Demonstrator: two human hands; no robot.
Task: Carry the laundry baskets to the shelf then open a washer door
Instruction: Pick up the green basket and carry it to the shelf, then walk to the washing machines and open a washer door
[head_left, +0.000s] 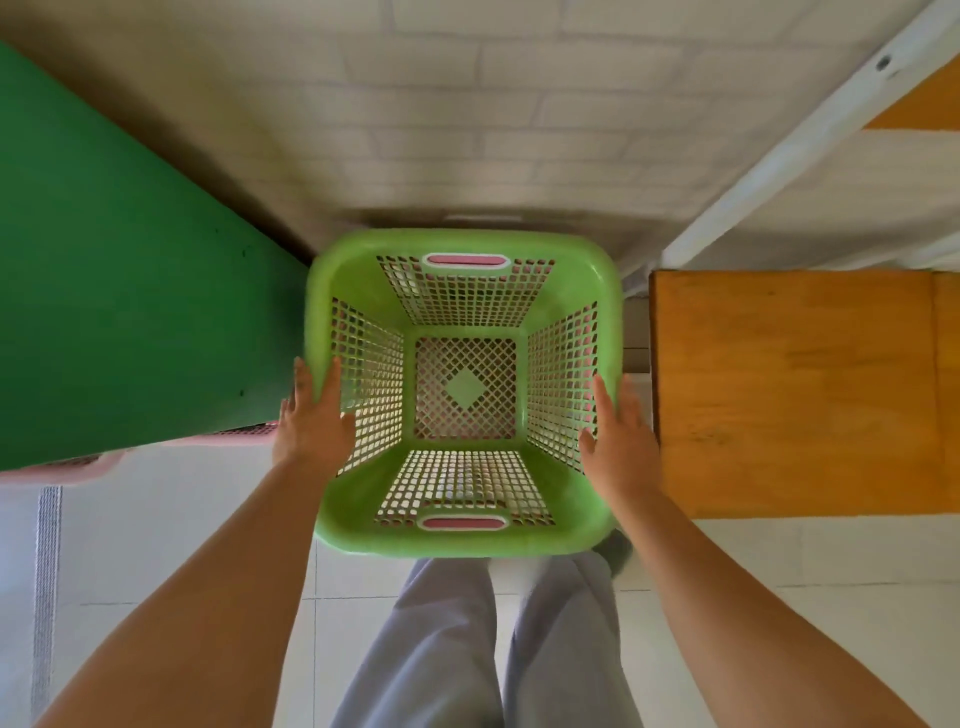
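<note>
An empty green lattice laundry basket (358, 530) with pink handle slots sits in the middle, seen from straight above. Pink shows through its holes, as if it were nested in a pink basket. My left hand (311, 421) lies flat on the basket's left rim with the fingers spread. My right hand (621, 436) is stretched along the right rim, fingers straight. Neither hand is curled around the rim. No washer is in view.
A green panel (114, 270) fills the left side, with a pink basket rim (78, 467) sticking out below it. A wooden shelf board (789, 395) on a white metal frame (769, 171) stands at the right. A white brick wall is ahead, and my grey-trousered legs stand on white tiles below.
</note>
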